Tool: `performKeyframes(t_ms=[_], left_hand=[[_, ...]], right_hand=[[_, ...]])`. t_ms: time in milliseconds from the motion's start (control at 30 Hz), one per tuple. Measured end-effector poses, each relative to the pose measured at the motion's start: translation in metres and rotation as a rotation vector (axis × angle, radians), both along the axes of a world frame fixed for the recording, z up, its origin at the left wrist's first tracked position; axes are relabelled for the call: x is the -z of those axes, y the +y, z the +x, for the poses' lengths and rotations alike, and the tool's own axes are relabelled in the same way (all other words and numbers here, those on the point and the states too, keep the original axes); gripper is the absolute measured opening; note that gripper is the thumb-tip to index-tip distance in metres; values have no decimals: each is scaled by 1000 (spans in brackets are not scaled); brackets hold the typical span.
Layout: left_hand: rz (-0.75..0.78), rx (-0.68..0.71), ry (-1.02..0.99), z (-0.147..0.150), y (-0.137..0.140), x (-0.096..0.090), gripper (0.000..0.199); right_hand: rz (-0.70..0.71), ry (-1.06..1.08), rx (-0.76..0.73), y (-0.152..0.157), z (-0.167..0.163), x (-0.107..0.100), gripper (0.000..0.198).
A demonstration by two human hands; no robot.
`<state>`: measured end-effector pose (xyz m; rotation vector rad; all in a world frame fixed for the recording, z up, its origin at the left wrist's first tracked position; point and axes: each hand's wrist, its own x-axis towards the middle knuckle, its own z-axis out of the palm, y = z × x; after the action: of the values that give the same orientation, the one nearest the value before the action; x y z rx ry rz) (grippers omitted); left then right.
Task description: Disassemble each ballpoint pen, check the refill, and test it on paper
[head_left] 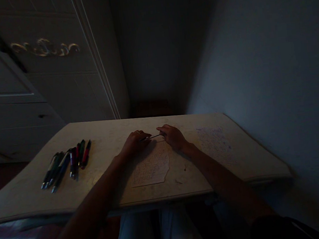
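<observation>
Forearms [103, 192] converging, left hand [135, 142] and right hand [174, 136] holding thin rod [155, 136]

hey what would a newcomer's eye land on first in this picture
Probably the left hand and right hand, holding a thin dark rod between them by a marked paper, midway along the table. Next, the pens clustered on its left, and the pale ornament on the cabinet, upper left.

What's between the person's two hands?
In the head view, a thin stick spans the gap between the left hand and right hand; it's too dim to tell exactly what it is.
</observation>
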<state>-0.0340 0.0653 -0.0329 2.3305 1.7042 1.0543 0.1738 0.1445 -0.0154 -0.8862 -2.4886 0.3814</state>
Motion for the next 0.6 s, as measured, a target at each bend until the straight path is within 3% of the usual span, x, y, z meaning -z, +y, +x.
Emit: performKeyframes(t_ms=[200, 367, 467, 600], left_hand=[[-7, 70, 65, 1, 1, -1, 24], [-29, 30, -17, 4, -1, -4, 24], [-37, -23, -180, 5, -2, -8, 22], [-59, -49, -652, 5, -3, -18, 33]], right_hand=[[11, 144, -44, 2, -4, 12, 32], [33, 300, -79, 5, -2, 9, 26], [45, 416, -31, 9, 4, 1, 31], [-48, 432, 94, 18, 15, -6, 30]])
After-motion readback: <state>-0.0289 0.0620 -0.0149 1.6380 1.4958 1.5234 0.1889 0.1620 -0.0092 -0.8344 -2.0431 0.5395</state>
